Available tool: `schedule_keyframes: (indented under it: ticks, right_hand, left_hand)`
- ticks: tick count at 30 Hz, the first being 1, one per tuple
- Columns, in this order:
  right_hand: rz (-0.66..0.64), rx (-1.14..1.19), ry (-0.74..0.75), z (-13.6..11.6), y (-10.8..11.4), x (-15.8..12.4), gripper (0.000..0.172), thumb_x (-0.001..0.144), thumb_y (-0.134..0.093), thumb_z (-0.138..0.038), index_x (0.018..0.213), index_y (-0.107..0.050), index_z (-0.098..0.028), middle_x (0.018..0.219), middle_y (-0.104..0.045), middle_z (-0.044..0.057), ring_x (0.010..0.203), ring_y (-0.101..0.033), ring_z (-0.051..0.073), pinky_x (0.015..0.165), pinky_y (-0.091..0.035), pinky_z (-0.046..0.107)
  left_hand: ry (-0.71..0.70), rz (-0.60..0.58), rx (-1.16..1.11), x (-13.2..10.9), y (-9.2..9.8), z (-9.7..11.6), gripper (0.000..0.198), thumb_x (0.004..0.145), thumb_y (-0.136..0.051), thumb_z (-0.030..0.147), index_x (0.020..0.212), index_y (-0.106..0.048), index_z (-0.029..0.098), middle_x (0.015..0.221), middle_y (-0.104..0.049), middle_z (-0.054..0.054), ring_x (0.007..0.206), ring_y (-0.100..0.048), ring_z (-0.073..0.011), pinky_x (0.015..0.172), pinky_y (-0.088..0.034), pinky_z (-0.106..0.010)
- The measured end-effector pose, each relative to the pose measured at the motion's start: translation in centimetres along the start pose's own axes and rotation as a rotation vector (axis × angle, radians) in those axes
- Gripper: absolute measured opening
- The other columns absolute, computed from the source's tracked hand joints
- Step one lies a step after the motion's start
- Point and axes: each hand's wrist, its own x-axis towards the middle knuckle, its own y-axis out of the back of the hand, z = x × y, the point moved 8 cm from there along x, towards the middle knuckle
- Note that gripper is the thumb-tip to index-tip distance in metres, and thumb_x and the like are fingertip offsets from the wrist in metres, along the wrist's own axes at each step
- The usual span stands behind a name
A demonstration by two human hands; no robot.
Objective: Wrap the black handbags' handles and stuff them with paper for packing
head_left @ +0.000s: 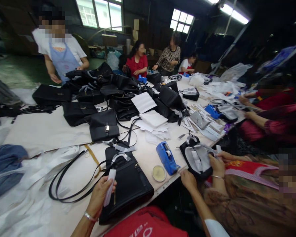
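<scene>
My left hand is closed around a flat white strip, held upright over a black handbag. The bag lies on the table in front of me, its handle wrapped in pale material and its long black strap looping out to the left. My right hand is at the table edge, close to the front end of a blue tape dispenser. Its fingers are curled together, and anything small between them is hidden. A round dish with yellowish content sits between the bag and the dispenser.
Black bags are piled across the table, with white foam sheets beside them. White wrapping covers the left side. At my right, a co-worker's hands handle an open black bag. Other people stand or sit around the table.
</scene>
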Motion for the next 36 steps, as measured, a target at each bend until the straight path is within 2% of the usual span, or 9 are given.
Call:
schedule_keyframes:
  ticks: [3, 6, 9, 13, 17, 23, 26, 32, 36]
  right_hand:
    - [-0.031, -0.110, 0.049, -0.1, -0.3, -1.3, 0.018, 0.082, -0.042, -0.027, 0.078, -0.057, -0.018, 0.075, -0.066, 0.017, 0.070, -0.064, 0.029, 0.061, -0.044, 0.036]
    - [0.031, -0.083, 0.229, -4.1, 0.3, -2.1, 0.023, 0.085, -0.036, -0.037, 0.083, -0.054, -0.022, 0.084, -0.066, 0.015, 0.073, -0.063, 0.030, 0.063, -0.043, 0.038]
    - [-0.066, 0.232, 0.423, -13.0, 0.1, -4.5, 0.025, 0.083, -0.042, -0.044, 0.089, -0.055, -0.023, 0.084, -0.066, 0.009, 0.074, -0.062, 0.025, 0.067, -0.045, 0.035]
    - [-0.539, 0.663, 0.654, -27.4, -2.6, -10.7, 0.022, 0.085, -0.045, -0.040, 0.090, -0.057, -0.022, 0.076, -0.063, 0.001, 0.062, -0.058, 0.016, 0.061, -0.044, 0.027]
    - [-0.615, 0.658, 0.818, -34.8, -4.8, -13.9, 0.015, 0.084, -0.048, -0.031, 0.081, -0.060, -0.022, 0.067, -0.060, -0.002, 0.058, -0.054, 0.013, 0.057, -0.039, 0.023]
    - [-0.448, 0.484, 0.949, -36.1, -6.3, -13.2, 0.006, 0.080, -0.052, -0.023, 0.079, -0.057, -0.022, 0.069, -0.060, -0.002, 0.065, -0.055, 0.014, 0.062, -0.037, 0.024]
    - [-0.463, 0.544, 0.864, -35.7, -7.4, -12.1, 0.020, 0.075, -0.059, -0.025, 0.094, -0.052, -0.023, 0.066, -0.059, -0.003, 0.060, -0.056, 0.014, 0.059, -0.039, 0.024]
    - [-0.867, 1.039, 0.411, -34.4, -14.3, -12.9, 0.039, 0.073, -0.061, -0.050, 0.091, -0.043, -0.022, 0.059, -0.054, -0.007, 0.035, -0.037, 0.007, 0.038, -0.035, 0.021]
    - [-1.043, 1.072, 0.368, -34.4, -16.2, -14.4, 0.039, 0.072, -0.061, -0.054, 0.081, -0.046, -0.020, 0.054, -0.049, -0.007, 0.039, -0.037, 0.006, 0.042, -0.038, 0.021]
  left_hand:
    - [-0.021, 0.012, -0.037, -0.5, 0.0, 0.3, 0.036, 0.070, -0.066, 0.044, 0.090, -0.055, 0.015, 0.073, -0.065, -0.001, 0.057, -0.058, -0.0114, 0.056, -0.047, -0.024]
    - [-0.054, 0.023, -0.055, -0.4, 0.1, 0.6, 0.037, 0.070, -0.064, 0.045, 0.088, -0.053, 0.015, 0.071, -0.065, -0.002, 0.054, -0.057, -0.0102, 0.053, -0.045, -0.023]
    - [-0.069, 0.029, -0.049, -0.1, 0.2, 0.4, 0.037, 0.071, -0.063, 0.047, 0.087, -0.051, 0.016, 0.071, -0.065, -0.002, 0.053, -0.057, -0.0097, 0.052, -0.043, -0.022]
    - [-0.070, 0.019, 0.002, 0.1, -0.1, -0.1, 0.037, 0.072, -0.061, 0.047, 0.088, -0.049, 0.016, 0.070, -0.064, -0.002, 0.053, -0.057, -0.0100, 0.052, -0.042, -0.022]
    - [-0.104, -0.001, 0.007, 0.1, -0.2, 0.0, 0.036, 0.074, -0.060, 0.046, 0.089, -0.048, 0.016, 0.069, -0.064, -0.001, 0.052, -0.056, -0.0099, 0.051, -0.041, -0.022]
    - [-0.135, 0.011, -0.020, 0.0, 0.2, 0.1, 0.030, 0.077, -0.059, 0.042, 0.087, -0.047, 0.017, 0.066, -0.063, 0.000, 0.050, -0.055, -0.0092, 0.049, -0.038, -0.021]
    - [-0.135, -0.042, -0.084, 0.0, 0.4, 0.2, 0.029, 0.078, -0.059, 0.040, 0.088, -0.047, 0.016, 0.067, -0.062, 0.000, 0.050, -0.054, -0.0085, 0.049, -0.037, -0.020]
    - [-0.030, -0.242, -0.423, -0.1, 0.4, 0.3, 0.024, 0.080, -0.061, 0.035, 0.087, -0.050, 0.014, 0.070, -0.059, -0.001, 0.050, -0.049, -0.0058, 0.049, -0.034, -0.019]
    - [0.018, -0.269, -0.564, -0.3, 0.5, 0.5, 0.023, 0.079, -0.062, 0.033, 0.083, -0.051, 0.013, 0.069, -0.056, -0.001, 0.051, -0.046, -0.0047, 0.050, -0.033, -0.018]
